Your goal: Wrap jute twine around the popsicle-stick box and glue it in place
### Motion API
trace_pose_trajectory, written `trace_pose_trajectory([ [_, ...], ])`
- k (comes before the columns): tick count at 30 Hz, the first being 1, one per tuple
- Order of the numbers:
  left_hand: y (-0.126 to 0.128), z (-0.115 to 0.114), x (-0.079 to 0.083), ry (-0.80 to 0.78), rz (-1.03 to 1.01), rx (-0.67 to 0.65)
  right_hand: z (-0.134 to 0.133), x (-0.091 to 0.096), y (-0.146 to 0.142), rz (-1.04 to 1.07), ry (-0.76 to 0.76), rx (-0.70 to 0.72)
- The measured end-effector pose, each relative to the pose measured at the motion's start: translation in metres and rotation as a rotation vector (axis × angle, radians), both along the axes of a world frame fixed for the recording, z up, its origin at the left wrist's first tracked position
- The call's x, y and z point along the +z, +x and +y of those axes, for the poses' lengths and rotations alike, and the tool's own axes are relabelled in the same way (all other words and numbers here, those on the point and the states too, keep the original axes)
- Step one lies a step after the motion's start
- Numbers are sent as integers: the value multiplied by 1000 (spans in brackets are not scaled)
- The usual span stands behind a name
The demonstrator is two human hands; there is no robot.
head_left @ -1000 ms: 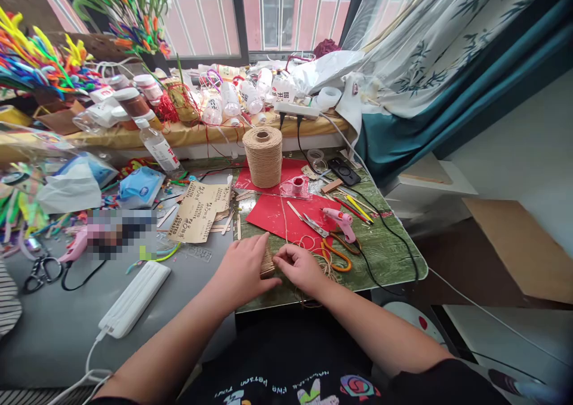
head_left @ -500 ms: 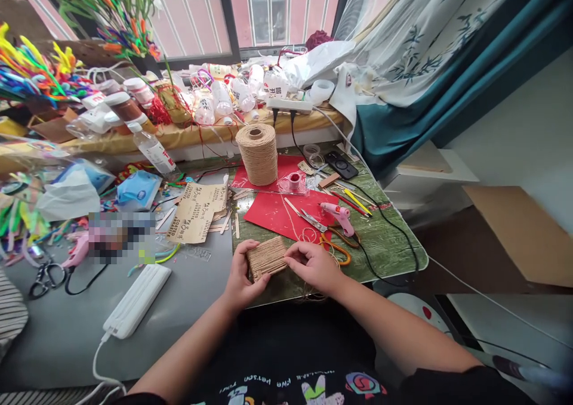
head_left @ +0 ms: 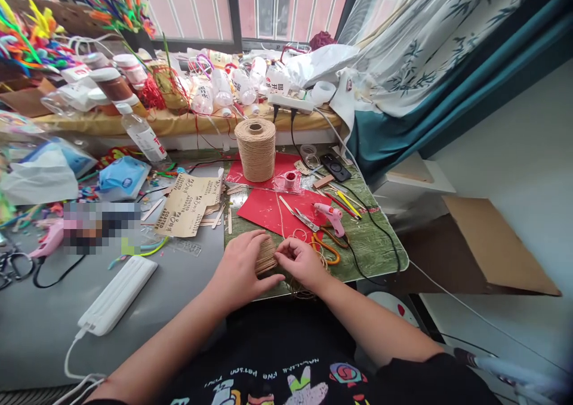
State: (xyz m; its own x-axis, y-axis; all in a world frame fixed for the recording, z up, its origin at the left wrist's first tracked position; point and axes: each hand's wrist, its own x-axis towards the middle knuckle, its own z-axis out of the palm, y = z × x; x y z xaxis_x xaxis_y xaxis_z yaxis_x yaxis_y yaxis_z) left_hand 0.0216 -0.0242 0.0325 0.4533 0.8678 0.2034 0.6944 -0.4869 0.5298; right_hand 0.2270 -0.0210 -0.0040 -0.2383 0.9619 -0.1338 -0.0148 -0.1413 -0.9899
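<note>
A small block wrapped in rows of brown jute twine (head_left: pixel 267 254) is held low over the front of the table. My left hand (head_left: pixel 239 268) lies over its left side, fingers curled across the top and thumb stretched along the near side. At the block's right edge my right hand (head_left: pixel 304 265) is pinched closed on the twine; the strand between the fingertips is mostly hidden. Loose twine loops hang below and beside that hand. Behind stands a large twine spool (head_left: pixel 255 151), a strand trailing from its direction over red sheets (head_left: pixel 259 211).
Scissors with orange handles (head_left: pixel 329 250) and a pink glue gun (head_left: pixel 330 213) lie right of my hands. Sandpaper sheets (head_left: pixel 185 208) and a white power strip (head_left: pixel 117 294) are on the left. Bottles (head_left: pixel 145 136) and craft supplies crowd the back.
My left hand has shifted from gripping the block's left end to lying over its top, covering more of it. My right hand stays at the right edge. The view has turned slightly.
</note>
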Motion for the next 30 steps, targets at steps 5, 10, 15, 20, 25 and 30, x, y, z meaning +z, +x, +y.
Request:
trace_pose_trajectory([
  [5,16,14,-4,17,181,60,8,-15,9,8,37,57],
  [10,-2,14,-14,-53,-107,55,11,-12,24,-88,110,100],
  [15,-8,4,-52,-174,-553,58,5,10,13,-133,197,51],
  [20,-20,-6,-78,-201,-683,45,1,19,-7,-356,385,76],
  [25,-33,-3,-44,-144,-493,60,0,19,-20,-511,529,79],
  [30,-24,12,-18,-88,-62,-54,5,22,-8,-478,526,110],
])
